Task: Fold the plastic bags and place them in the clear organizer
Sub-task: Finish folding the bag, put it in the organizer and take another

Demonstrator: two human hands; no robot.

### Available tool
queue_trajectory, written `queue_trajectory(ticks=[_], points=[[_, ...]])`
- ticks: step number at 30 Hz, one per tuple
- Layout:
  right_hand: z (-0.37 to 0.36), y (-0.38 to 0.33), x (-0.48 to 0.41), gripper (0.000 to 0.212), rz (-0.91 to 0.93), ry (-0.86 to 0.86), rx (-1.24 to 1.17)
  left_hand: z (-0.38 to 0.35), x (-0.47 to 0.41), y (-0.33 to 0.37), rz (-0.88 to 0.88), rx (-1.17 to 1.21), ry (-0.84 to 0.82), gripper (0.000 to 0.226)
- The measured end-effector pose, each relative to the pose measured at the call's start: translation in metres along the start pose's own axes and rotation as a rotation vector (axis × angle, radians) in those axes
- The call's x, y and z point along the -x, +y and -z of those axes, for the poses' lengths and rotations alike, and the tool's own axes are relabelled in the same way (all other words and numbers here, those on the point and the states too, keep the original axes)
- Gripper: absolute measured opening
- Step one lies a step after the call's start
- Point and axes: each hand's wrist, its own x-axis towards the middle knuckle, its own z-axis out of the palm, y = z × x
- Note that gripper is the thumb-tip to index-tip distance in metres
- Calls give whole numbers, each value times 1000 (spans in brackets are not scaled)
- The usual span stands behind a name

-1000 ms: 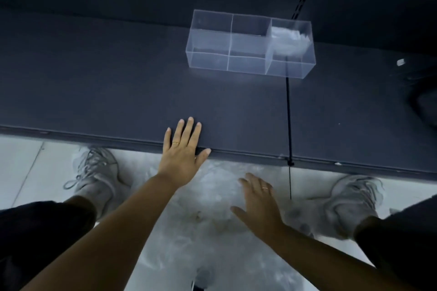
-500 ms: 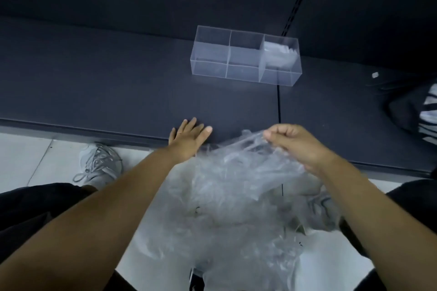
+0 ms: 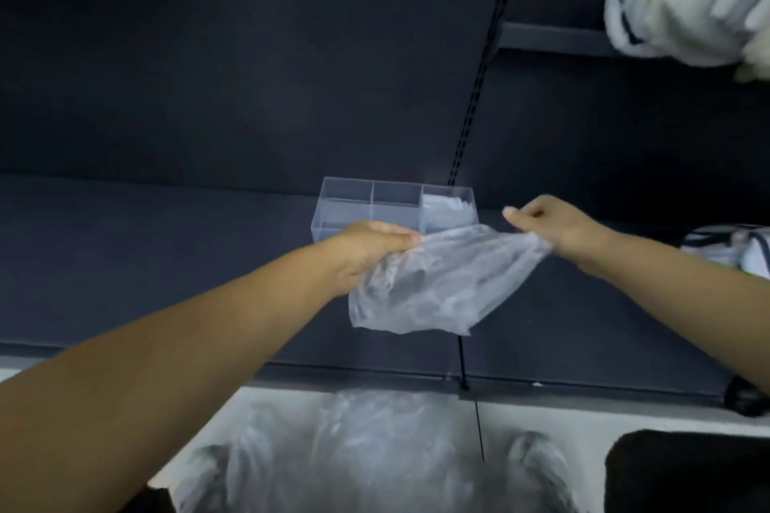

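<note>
As left hand, right hand grip, bag spread

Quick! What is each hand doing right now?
Left hand: closed, gripping the plastic bag by its left edge.
Right hand: closed, pinching the bag's right corner.

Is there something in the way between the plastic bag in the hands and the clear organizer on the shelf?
Nothing visible does. The left hand and right hand hold the plastic bag stretched in the air in front of the clear organizer, with only dark shelf under it. The organizer's right compartment already holds folded bags.
</note>
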Motion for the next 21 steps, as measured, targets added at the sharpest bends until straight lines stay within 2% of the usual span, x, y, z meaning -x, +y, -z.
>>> queue_trajectory(ticks=[2, 5, 7, 10, 12, 16, 21], points=[[7, -7, 0, 45, 73, 106, -23, 4, -7, 10, 23, 53, 96, 10], [6, -23, 15, 45, 237, 161, -93, 12, -15, 27, 36, 103, 208, 19], [-3, -30, 25, 44, 390, 100, -110, 20, -23, 34, 41, 154, 248, 20], [-30, -28, 21, 61, 518, -62, 94, 31, -36, 36, 60, 241, 280, 19], [-50, -22, 5, 69, 527, -81, 144, 35, -45, 29, 90, 273, 263, 13], [-83, -16, -25, 61, 463, -16, -32, 40, -60, 1, 175, 282, 122, 23], [-131, 2, -32, 82, 391, -91, -173, 43, -65, -51, 231, 401, -11, 18]])
